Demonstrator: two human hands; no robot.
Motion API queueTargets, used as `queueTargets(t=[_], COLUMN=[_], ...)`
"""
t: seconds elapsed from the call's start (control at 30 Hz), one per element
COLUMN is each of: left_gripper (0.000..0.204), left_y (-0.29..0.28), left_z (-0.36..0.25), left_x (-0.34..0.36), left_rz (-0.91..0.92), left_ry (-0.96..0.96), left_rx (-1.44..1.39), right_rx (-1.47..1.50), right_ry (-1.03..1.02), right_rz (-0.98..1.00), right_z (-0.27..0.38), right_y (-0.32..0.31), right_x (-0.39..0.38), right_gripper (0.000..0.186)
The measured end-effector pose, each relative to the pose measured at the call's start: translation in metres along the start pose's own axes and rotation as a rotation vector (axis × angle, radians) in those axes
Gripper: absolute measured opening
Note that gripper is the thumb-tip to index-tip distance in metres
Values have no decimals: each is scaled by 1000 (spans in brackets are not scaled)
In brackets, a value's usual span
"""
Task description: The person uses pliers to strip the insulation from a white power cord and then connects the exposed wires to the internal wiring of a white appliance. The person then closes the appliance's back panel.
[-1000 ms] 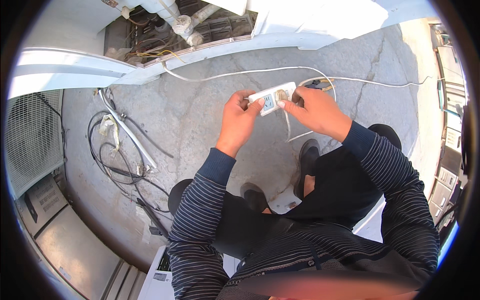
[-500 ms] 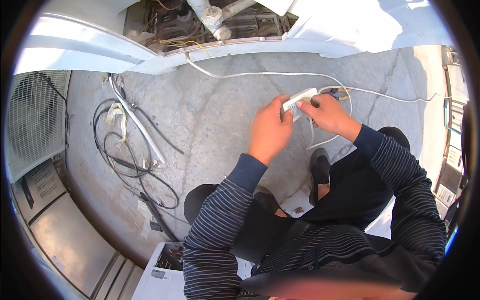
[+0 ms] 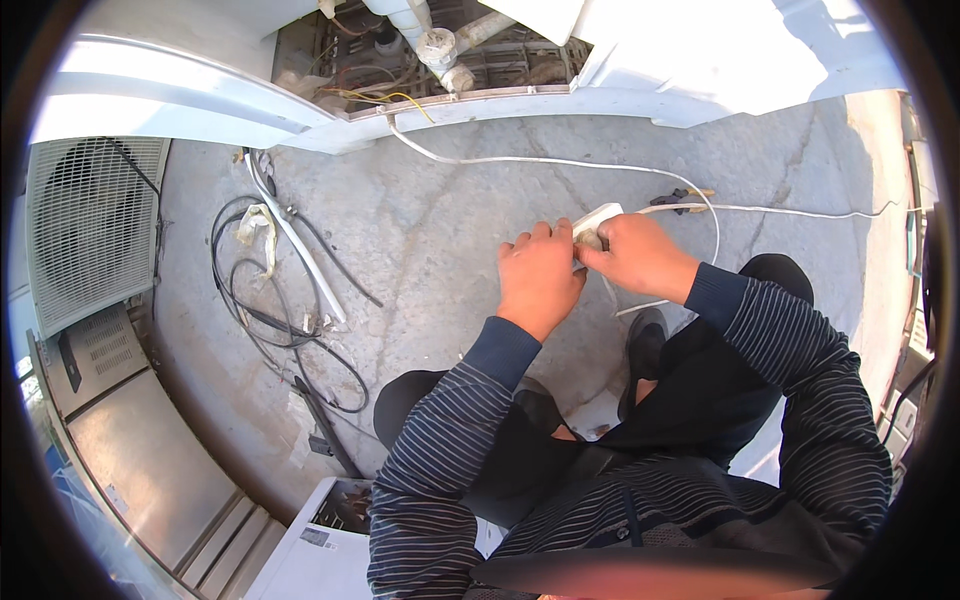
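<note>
A white power strip is held above the concrete floor, tilted, its upper end showing between my hands. My left hand is closed round its left side, fingers curled over it. My right hand is closed at the other side, its thumb and fingers on a small pale plug-like piece against the strip. How far that piece sits in the strip is hidden. A white cable runs from the opened white appliance above, curves round on the right and comes back below my hands.
A dark tool with tan handles lies by the cable. Coiled black cables and a white tube lie left. A grilled unit and metal cabinet line the left side. The opened appliance's frame shows pipes inside.
My left hand has turned over the power strip, its knuckles now upward, covering the strip's face. My right hand has moved slightly down and left. The whole view has shifted a little.
</note>
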State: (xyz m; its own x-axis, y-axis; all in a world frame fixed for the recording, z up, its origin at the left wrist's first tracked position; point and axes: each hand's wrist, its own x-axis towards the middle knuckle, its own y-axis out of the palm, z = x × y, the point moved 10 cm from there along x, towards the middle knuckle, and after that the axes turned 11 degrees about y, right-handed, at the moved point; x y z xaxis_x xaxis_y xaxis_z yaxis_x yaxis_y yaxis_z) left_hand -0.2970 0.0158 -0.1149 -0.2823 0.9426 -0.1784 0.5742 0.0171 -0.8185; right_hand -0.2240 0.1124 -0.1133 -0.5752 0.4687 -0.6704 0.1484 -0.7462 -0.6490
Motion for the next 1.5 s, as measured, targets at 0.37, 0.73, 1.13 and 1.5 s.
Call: queueTargets(t=[0.37,0.73,1.13,1.5], left_gripper=[62,61,70,51], left_y=[-8,-20,59,-150], left_z=[-13,-22,69,58], left_x=[4,11,19,15], left_rz=[-38,-68,140,-322], left_ry=[83,159,-159,-361], left_rx=[-6,-42,146,-469], right_rx=[59,75,-95,234], right_ry=[-50,-137,-229,-535], right_rz=[3,-92,-42,-14], right_z=[-1,-3,0,74], right_y=[-12,-26,-38,-58], right_x=[-7,-11,3,66], right_gripper=[41,32,54,36])
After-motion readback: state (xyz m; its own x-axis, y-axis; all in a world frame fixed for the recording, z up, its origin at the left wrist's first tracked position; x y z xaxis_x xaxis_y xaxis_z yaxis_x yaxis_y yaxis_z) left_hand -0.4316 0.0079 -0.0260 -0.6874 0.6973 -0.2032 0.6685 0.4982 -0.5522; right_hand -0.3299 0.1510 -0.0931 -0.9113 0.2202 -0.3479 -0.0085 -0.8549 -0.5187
